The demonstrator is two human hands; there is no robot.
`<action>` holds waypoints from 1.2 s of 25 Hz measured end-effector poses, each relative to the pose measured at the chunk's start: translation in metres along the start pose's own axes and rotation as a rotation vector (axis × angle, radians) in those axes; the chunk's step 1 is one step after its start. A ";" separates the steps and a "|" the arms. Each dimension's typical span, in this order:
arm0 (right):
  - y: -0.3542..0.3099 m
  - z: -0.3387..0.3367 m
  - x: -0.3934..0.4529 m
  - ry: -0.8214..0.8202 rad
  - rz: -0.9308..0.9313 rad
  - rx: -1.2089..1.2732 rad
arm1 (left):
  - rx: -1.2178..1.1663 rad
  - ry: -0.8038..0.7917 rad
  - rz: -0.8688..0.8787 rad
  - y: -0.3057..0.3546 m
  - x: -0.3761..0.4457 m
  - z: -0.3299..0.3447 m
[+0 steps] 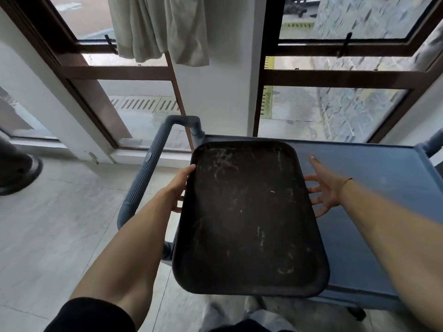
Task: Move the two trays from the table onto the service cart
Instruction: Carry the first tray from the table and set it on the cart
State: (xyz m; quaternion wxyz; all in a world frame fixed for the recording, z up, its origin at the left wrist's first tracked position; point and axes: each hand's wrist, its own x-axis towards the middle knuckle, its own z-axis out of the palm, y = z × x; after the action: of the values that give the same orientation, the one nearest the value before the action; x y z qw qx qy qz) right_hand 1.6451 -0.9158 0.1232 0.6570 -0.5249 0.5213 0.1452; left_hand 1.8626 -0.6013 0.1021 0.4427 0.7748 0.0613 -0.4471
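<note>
A dark, scratched rectangular tray (pixel 247 216) lies over the left end of the blue service cart's top (pixel 374 183), its near edge overhanging the cart toward me. My left hand (pixel 179 185) grips the tray's left rim, thumb on top and fingers underneath. My right hand (pixel 323 185) is just off the tray's right rim with fingers spread, fingertips at or near the edge, holding nothing. Only one tray is in view; no table is visible.
The cart's ribbed blue handle (pixel 148 168) rises at its left end. Behind the cart stand brown-framed windows (pixel 335 77) and a white pillar, with a pale curtain (pixel 158 27) hanging above. Tiled floor (pixel 60 224) spreads left; a dark object sits at the far left edge.
</note>
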 end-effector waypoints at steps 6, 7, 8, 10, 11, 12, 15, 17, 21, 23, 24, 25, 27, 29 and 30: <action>0.017 0.015 0.014 0.055 0.033 0.059 | 0.077 -0.057 -0.029 -0.001 0.023 -0.010; 0.020 0.018 0.014 0.060 0.040 0.058 | 0.087 -0.068 -0.033 -0.003 0.025 -0.011; 0.024 0.021 0.016 0.069 0.048 0.057 | 0.097 -0.075 -0.037 -0.004 0.028 -0.013; 0.031 0.026 0.018 0.091 0.066 0.064 | 0.111 -0.083 -0.052 -0.008 0.035 -0.015; 0.034 0.028 0.019 0.100 0.068 0.071 | 0.117 -0.092 -0.059 -0.009 0.037 -0.015; 0.037 0.029 0.021 0.108 0.066 0.078 | 0.122 -0.102 -0.062 -0.010 0.038 -0.016; 0.043 0.029 0.025 0.139 0.070 0.077 | 0.154 -0.124 -0.083 -0.010 0.044 -0.014; 0.045 0.027 0.027 0.158 0.079 0.059 | 0.173 -0.147 -0.109 -0.010 0.045 -0.012; 0.046 0.024 0.028 0.140 0.082 0.048 | 0.168 -0.133 -0.120 -0.012 0.051 -0.012; 0.048 0.023 0.027 0.110 0.081 0.042 | 0.182 -0.114 -0.124 -0.013 0.054 -0.010; 0.048 0.023 0.026 0.099 0.080 0.038 | 0.188 -0.103 -0.123 -0.013 0.055 -0.010; 0.048 0.023 0.026 0.092 0.082 0.032 | 0.194 -0.094 -0.117 -0.014 0.055 -0.010; 0.048 0.024 0.025 0.091 0.090 0.018 | 0.207 -0.085 -0.106 -0.015 0.057 -0.010; 0.049 0.026 0.025 0.111 0.102 -0.003 | 0.227 -0.082 -0.100 -0.015 0.058 -0.011; 0.049 0.028 0.027 0.124 0.105 -0.020 | 0.236 -0.084 -0.097 -0.014 0.059 -0.012</action>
State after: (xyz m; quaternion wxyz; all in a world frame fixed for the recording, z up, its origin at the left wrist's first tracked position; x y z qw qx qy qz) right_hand 1.6348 -0.8823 0.0718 0.6095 -0.5114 0.5865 0.1519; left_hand 1.8982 -0.6011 0.0518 0.3285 0.7983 0.0268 -0.5041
